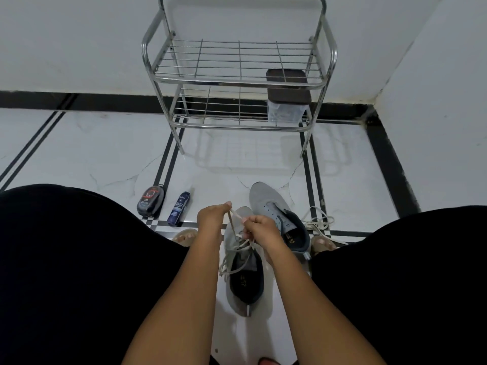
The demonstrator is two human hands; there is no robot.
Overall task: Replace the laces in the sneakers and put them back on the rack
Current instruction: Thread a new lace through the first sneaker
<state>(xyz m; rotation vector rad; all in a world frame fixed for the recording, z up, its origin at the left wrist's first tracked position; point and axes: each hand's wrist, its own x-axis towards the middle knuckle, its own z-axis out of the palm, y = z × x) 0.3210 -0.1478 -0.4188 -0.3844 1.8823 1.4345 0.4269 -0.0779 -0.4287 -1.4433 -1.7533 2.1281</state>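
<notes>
beside a loose lace (317,223) and second sneaker (276,209), both hands (210,218) (259,227) pinch the near sneaker's lace (234,225).

The scene is lit evenly and somewhat dimly, with a cool grey cast. A faint reflection of the rack (238,80) is seen on the glossy floor (105,154). Straight lines are bowed toward the edges by the wide lens. The black-clad legs (66,259) are rendered without detail. Slight softness is noted throughout.

Lacing a sneaker on the floor
Both hands, left (210,219) and right (259,229), pinch a lace (233,222) above the near sneaker (243,280); the rack (238,83) stands beyond.
</notes>
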